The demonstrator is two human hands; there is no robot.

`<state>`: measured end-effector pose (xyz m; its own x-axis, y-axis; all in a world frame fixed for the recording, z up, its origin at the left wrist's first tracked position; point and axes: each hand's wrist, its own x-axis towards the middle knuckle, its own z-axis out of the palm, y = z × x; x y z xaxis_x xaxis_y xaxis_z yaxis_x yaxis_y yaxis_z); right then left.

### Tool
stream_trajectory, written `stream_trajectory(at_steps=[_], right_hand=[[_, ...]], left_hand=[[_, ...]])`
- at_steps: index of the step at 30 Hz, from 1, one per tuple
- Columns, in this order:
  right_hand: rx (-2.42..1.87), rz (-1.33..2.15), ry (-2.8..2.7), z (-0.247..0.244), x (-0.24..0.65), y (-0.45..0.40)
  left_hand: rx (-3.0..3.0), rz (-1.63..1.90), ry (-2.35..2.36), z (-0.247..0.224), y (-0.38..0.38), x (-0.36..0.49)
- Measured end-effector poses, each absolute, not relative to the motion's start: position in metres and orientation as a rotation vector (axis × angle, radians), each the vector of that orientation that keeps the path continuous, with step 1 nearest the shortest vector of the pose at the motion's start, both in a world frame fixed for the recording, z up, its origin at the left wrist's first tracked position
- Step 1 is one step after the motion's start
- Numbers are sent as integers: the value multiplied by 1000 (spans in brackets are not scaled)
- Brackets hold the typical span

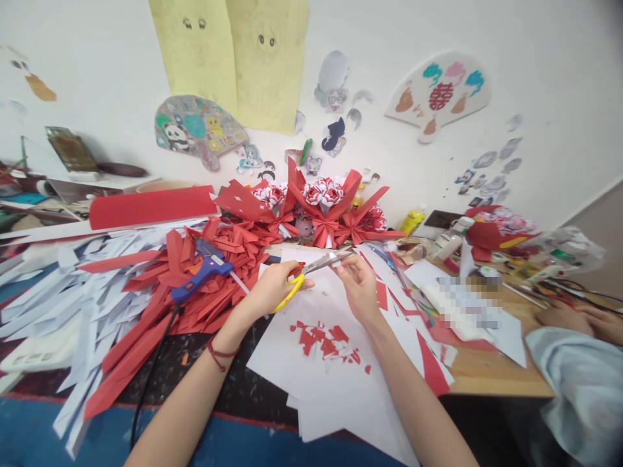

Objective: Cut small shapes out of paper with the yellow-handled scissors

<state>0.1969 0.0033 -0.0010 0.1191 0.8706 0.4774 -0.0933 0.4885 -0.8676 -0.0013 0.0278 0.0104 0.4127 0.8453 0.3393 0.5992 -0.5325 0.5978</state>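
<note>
My left hand (pixel 273 285) is wrapped round the yellow handle of a pair of scissors (pixel 321 262), whose blades point right. At the blade tips my right hand (pixel 357 285) pinches a small piece of paper (pixel 337 257), whitish where it shows. Under both hands lie white paper sheets (pixel 277 344). Small red paper scraps (pixel 321 340) are scattered on the top sheet. To the left of my left hand, a blue glue gun (pixel 207 269) rests on a heap of folded red paper strips (pixel 160 318).
Folded white paper strips (pixel 43 279) cover the left side. Red paper bouquets with flowers (pixel 324 192) stand against the wall. A yellow bottle (pixel 413 220) and a white bottle (pixel 452 239) are at the right back. Another person's hands (pixel 579 318) and sleeve (pixel 574 383) are at far right.
</note>
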Motion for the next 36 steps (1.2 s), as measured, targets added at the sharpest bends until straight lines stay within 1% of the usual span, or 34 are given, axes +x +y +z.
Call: stream_trajectory(at_steps=[13, 20, 25, 36], right_hand=[[-669, 815, -1051, 1, 179, 0], [-567, 871, -984, 7, 170, -5], [-596, 873, -954, 5, 168, -6], [-692, 820, -950, 4, 168, -4]], left_hand=[[2196, 902, 1290, -1, 21, 23], [2168, 951, 1254, 7, 5, 32], [2164, 950, 1327, 8, 1, 36], [2165, 931, 1327, 5, 1, 40]])
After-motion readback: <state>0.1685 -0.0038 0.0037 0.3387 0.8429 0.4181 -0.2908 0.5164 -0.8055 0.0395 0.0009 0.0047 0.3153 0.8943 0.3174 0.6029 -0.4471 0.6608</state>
